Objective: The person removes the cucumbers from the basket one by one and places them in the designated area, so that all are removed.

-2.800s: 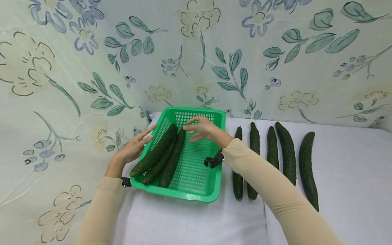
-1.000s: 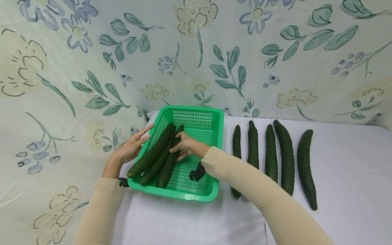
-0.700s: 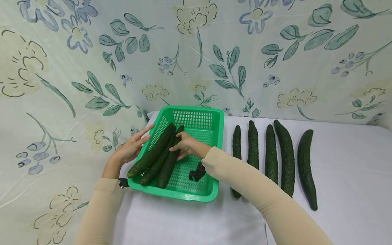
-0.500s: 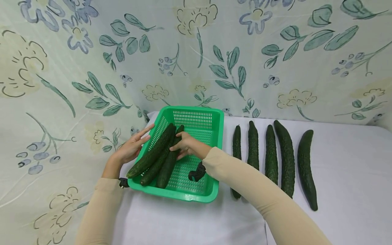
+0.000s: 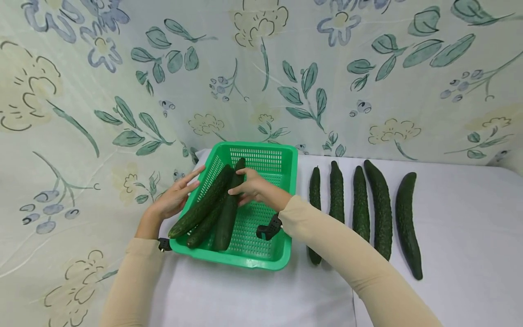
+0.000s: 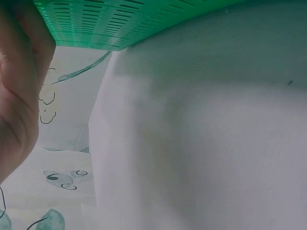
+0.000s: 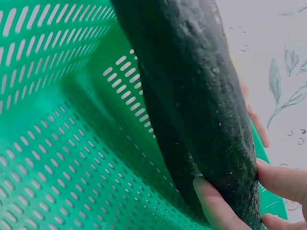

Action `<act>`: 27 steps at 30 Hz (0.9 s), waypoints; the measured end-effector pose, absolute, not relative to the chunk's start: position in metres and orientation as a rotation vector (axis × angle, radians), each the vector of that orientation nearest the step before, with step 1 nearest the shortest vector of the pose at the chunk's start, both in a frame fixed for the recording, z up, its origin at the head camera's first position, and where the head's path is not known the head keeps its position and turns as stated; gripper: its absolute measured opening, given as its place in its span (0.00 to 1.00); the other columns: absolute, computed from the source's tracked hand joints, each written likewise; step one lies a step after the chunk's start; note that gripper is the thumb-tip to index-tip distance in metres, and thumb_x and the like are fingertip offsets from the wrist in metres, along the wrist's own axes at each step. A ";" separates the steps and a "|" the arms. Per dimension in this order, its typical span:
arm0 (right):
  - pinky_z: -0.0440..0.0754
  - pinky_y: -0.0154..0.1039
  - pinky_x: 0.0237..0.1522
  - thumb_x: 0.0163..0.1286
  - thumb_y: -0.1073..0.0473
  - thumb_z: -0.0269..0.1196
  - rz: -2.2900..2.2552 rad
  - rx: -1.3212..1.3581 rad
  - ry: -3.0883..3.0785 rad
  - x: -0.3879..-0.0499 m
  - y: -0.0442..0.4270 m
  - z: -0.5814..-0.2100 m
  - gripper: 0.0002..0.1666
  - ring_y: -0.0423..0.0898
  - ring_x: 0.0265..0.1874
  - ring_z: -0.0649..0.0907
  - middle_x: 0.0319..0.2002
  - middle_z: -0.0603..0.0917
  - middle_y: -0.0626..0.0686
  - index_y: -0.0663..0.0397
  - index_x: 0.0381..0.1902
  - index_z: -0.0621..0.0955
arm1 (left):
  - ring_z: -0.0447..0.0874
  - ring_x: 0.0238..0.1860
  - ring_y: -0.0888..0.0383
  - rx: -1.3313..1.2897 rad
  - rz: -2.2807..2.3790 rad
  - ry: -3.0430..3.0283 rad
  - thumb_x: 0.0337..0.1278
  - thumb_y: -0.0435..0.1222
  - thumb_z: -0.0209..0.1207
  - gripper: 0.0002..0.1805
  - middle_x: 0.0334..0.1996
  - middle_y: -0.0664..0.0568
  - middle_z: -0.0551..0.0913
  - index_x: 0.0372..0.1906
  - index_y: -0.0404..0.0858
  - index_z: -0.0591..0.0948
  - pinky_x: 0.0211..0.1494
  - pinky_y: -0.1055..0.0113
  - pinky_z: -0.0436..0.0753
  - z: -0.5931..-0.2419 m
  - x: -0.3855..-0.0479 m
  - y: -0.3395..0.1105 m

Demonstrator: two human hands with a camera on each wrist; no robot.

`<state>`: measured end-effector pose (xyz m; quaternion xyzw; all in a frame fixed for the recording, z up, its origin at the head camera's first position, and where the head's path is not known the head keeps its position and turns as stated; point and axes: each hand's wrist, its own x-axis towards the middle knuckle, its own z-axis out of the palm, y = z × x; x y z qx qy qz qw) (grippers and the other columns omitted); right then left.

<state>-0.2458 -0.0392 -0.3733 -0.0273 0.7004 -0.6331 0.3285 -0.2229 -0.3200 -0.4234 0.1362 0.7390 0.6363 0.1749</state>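
Note:
A green plastic basket (image 5: 269, 265) with slotted walls stands on the white cloth, and it holds 3 dark green cucumbers. Over its floor, my right hand (image 5: 255, 187) grips the rightmost cucumber (image 5: 226, 222) near its upper half, thumb on one side and fingers on the other. That cucumber (image 7: 201, 96) fills the right wrist view, raised a little, with another behind it. The other two cucumbers (image 5: 200, 209) lean along the left wall. With fingers fairly straight, my left hand (image 5: 173, 200) rests against the basket's outer left side; the left wrist view shows only part of it.
Several cucumbers (image 5: 382, 204) lie in a row on the white cloth (image 5: 457, 227) right of the basket, my right forearm crossing over some. A floral curtain (image 5: 261, 68) hangs behind and at the left.
My right hand came down onto the rightmost cucumber in the basket, took hold of it, and has now lifted it slightly up and to the right. The left hand stays at the basket's side.

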 end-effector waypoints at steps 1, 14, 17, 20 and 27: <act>0.86 0.52 0.39 0.66 0.73 0.66 -1.661 -0.070 1.830 -0.246 -0.037 -0.372 0.46 0.68 0.48 0.83 0.73 0.55 0.69 0.52 0.77 0.60 | 0.63 0.07 0.64 0.388 1.806 2.085 0.82 0.43 0.41 0.29 0.11 0.58 0.69 0.81 0.55 0.52 0.13 0.70 0.67 -0.424 -0.223 -0.320; 0.86 0.51 0.39 0.66 0.74 0.66 -1.728 -0.084 1.772 -0.244 -0.014 -0.359 0.47 0.67 0.45 0.85 0.69 0.62 0.71 0.48 0.77 0.60 | 0.66 0.09 0.65 0.425 1.840 2.006 0.83 0.41 0.39 0.30 0.21 0.56 0.78 0.81 0.53 0.49 0.17 0.71 0.70 -0.426 -0.222 -0.322; 0.86 0.50 0.39 0.66 0.73 0.66 -1.733 -0.098 1.763 -0.244 -0.010 -0.355 0.46 0.65 0.44 0.85 0.71 0.59 0.69 0.47 0.77 0.61 | 0.65 0.09 0.65 0.423 1.835 2.029 0.83 0.41 0.39 0.30 0.17 0.57 0.75 0.81 0.53 0.50 0.16 0.71 0.69 -0.425 -0.222 -0.322; 0.84 0.53 0.43 0.66 0.73 0.66 -1.745 -0.115 1.752 -0.242 -0.006 -0.350 0.46 0.61 0.38 0.87 0.65 0.67 0.70 0.46 0.77 0.61 | 0.63 0.08 0.65 0.422 1.821 2.067 0.82 0.41 0.40 0.30 0.13 0.59 0.70 0.81 0.54 0.50 0.15 0.71 0.68 -0.424 -0.222 -0.322; 0.84 0.54 0.45 0.67 0.71 0.66 -1.782 -0.164 1.755 -0.235 0.008 -0.339 0.45 0.51 0.27 0.86 0.52 0.77 0.66 0.44 0.77 0.62 | 0.65 0.09 0.65 0.425 1.850 2.011 0.83 0.40 0.39 0.30 0.21 0.57 0.78 0.81 0.53 0.49 0.17 0.72 0.70 -0.425 -0.223 -0.320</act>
